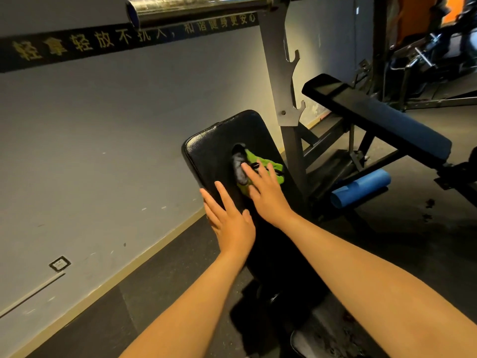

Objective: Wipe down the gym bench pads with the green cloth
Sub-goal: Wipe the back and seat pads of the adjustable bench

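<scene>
So the black bench pad (214,140) had the green cloth (259,159) bunched up on its upper half, a bit toward the pad's right edge, with a grey patch showing on the cloth's left side. The right hand (268,193) lay flat on top of the cloth, fingers straight and spread apart, pressing it onto the pad rather than curling round it. The left hand (229,220) rested on the pad's left edge, just below the cloth, fingers straight and close together, thumb sticking out toward the other wrist. Just right of the pad stood a grey rack upright (281,86), and above the pad a steel barbell end (196,9) poked out. Further right of the pad sat a second bench (374,115) with a rolled blue mat (361,187) under it.
</scene>
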`<state>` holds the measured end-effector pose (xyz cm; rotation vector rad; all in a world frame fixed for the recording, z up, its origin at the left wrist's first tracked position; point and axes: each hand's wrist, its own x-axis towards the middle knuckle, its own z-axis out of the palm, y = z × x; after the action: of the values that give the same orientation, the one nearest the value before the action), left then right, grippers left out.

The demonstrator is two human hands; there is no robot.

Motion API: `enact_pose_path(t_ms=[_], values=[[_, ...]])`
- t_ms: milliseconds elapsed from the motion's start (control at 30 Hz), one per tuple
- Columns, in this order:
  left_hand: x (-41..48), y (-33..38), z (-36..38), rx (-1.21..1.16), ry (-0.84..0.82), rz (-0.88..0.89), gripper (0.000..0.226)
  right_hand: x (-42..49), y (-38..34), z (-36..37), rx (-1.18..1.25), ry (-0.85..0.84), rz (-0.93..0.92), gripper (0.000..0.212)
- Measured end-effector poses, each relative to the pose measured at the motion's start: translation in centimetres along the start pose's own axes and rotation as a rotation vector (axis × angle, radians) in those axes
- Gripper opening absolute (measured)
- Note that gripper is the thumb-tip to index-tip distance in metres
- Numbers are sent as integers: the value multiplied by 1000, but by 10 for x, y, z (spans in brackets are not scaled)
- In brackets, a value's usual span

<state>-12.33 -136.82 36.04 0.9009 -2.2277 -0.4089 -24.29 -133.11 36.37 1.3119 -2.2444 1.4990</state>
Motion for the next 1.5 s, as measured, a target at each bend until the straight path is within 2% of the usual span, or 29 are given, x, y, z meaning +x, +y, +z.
enact_pose_path(t_ms=[100,167,233,367,467,533,633,700,867,933,1033,1133,1233,1267,1333,1433,1500], values=[[1,4,8,25,1,-60,105,8,25,-12,136,72,280,64],[3,6,12,33,9,-71,104,8,30,-14,145,108,403,61],[4,5,13,68,29,-42,100,0,21,-10,64,114,336,56],[-5,8,18,131,53,17,89,-20,25,-5,-19,-51,-56,56],[-8,14,27,102,28,-44,95,-10,50,-19,-60,-97,-80,58],[-9,17,32,65,14,-98,95,-3,65,-23,3,-62,71,61],[-11,18,38,77,7,-125,93,-6,85,-22,217,29,397,59],[-11,17,41,105,15,-130,92,-12,89,-18,210,52,457,54],[-14,18,45,164,9,-138,88,-45,66,-1,-64,119,201,48],[-17,18,44,140,14,-119,89,-64,56,10,-52,15,98,47],[-19,17,43,135,26,-100,100,-82,59,13,-142,-181,-29,58],[-19,14,44,166,35,-83,94,-66,77,-2,-282,-147,-168,67],[-17,12,48,207,43,-76,80,-38,98,-13,-322,-70,-29,69],[-16,12,49,216,41,-80,79,-31,103,-18,-266,-38,48,69],[-15,11,50,227,45,-96,79,-28,107,-19,-111,-20,211,60],[-14,10,51,234,58,-104,80,-42,104,-2,-10,135,347,39],[-15,12,51,226,53,-101,79,-58,94,14,8,171,398,44]])
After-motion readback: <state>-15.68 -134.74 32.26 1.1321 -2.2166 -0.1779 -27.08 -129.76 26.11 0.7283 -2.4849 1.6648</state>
